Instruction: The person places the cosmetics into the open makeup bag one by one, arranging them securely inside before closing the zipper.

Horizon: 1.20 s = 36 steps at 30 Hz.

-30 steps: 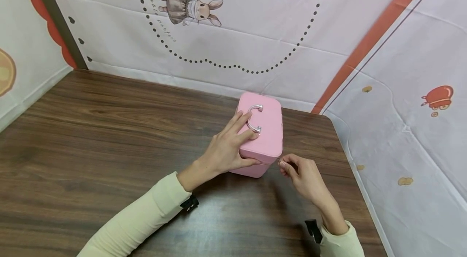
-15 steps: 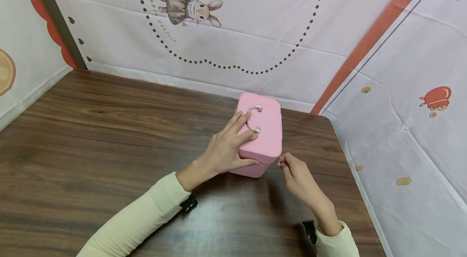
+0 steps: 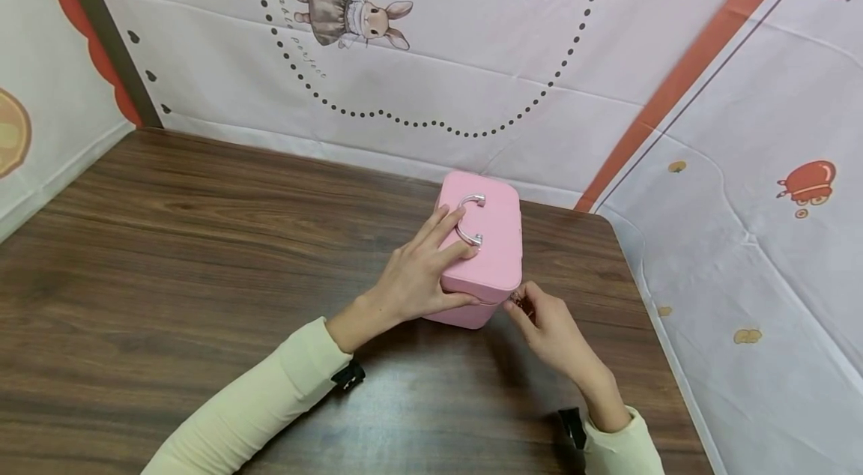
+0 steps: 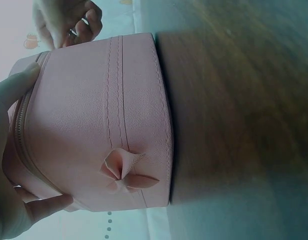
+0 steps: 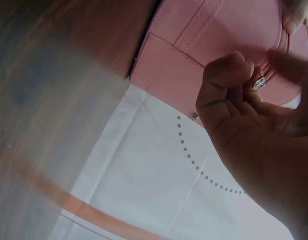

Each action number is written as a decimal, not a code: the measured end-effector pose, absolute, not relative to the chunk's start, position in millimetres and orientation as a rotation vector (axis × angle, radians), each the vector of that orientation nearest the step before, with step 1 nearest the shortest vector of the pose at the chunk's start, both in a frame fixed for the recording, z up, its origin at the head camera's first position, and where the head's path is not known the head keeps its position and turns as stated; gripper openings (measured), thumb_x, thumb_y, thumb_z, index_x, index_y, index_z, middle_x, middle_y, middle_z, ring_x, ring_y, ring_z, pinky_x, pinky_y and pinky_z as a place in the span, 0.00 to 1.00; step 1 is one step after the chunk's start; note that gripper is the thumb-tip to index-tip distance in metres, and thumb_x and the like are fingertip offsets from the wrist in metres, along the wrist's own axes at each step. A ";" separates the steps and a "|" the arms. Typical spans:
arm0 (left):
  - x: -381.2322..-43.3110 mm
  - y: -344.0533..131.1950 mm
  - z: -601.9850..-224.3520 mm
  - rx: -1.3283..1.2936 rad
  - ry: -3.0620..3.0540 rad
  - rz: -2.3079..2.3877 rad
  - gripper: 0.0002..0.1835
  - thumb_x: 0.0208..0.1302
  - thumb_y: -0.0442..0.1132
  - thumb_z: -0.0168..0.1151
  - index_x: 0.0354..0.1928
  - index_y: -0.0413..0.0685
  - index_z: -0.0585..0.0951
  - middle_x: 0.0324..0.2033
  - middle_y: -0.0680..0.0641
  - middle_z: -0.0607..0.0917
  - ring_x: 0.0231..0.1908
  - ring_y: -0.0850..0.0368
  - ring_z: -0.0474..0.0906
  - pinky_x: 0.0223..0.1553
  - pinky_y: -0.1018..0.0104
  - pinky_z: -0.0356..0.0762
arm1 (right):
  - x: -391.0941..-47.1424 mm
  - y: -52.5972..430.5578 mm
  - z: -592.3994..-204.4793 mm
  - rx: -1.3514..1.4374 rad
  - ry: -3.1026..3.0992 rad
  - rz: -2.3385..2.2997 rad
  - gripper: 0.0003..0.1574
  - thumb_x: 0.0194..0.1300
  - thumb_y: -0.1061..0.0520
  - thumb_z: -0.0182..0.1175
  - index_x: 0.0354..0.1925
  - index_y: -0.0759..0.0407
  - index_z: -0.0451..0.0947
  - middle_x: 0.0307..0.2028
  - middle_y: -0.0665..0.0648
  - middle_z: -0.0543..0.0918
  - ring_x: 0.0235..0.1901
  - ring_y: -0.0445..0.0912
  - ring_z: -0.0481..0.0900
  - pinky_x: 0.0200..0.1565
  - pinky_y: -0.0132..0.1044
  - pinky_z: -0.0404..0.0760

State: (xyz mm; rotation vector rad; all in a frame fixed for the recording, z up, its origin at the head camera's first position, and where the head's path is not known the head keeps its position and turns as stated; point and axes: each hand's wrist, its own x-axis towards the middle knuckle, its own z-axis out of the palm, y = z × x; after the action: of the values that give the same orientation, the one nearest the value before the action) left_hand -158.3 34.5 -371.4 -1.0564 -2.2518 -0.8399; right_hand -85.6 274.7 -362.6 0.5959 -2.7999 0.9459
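Note:
A pink zippered cosmetic case (image 3: 499, 243) with a silver handle (image 3: 474, 198) on its lid stands on the wooden table. My left hand (image 3: 418, 273) grips the lid, fingers spread over the top by the handle and thumb along the near side. In the left wrist view, the zipper (image 4: 20, 122) runs beneath this hand, and a pink bow (image 4: 119, 170) decorates the case's side. At the near right corner, my right hand (image 3: 549, 321) pinches the metal zipper pull (image 5: 259, 82) between thumb and curled fingers. The zipper's far stretch is hidden in the head view.
The brown wooden table (image 3: 202, 258) spreads wide to the left of the case. A white printed cloth (image 3: 431, 48) hangs right behind the case, and another cloth panel (image 3: 735, 250) borders the table's right edge.
My right hand has shifted slightly left, and its fingertips now sit closer in at the case's corner. The left hand and the case stay in place.

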 end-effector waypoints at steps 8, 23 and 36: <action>-157.8 35.0 -370.9 -1.045 -2.256 -0.845 0.34 0.40 0.65 0.74 0.48 0.58 0.78 0.70 0.44 0.61 0.69 0.44 0.54 0.25 0.50 0.81 | -85.4 274.6 -359.8 0.644 -2.686 0.761 0.11 0.68 0.65 0.56 0.28 0.53 0.76 0.18 0.43 0.74 0.18 0.33 0.70 0.20 0.29 0.71; -153.4 44.6 -371.0 -0.942 -2.285 -0.869 0.34 0.37 0.64 0.76 0.49 0.59 0.81 0.70 0.46 0.62 0.70 0.47 0.53 0.29 0.50 0.81 | -84.6 278.6 -354.6 0.736 -2.622 0.694 0.16 0.61 0.69 0.61 0.23 0.51 0.74 0.15 0.43 0.74 0.15 0.28 0.67 0.17 0.22 0.67; -150.6 48.7 -371.4 -0.897 -2.310 -0.877 0.33 0.36 0.63 0.76 0.48 0.60 0.81 0.70 0.46 0.61 0.70 0.46 0.51 0.29 0.50 0.81 | -82.8 281.4 -352.4 0.815 -2.614 0.654 0.18 0.60 0.68 0.62 0.19 0.52 0.71 0.14 0.39 0.67 0.14 0.28 0.63 0.17 0.22 0.64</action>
State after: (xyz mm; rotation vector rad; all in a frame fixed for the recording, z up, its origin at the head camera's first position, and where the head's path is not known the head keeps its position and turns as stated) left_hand -150.6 48.7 -371.4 -0.8967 -2.3103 -0.8767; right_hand -82.8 281.4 -352.4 0.8155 -2.6144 0.6536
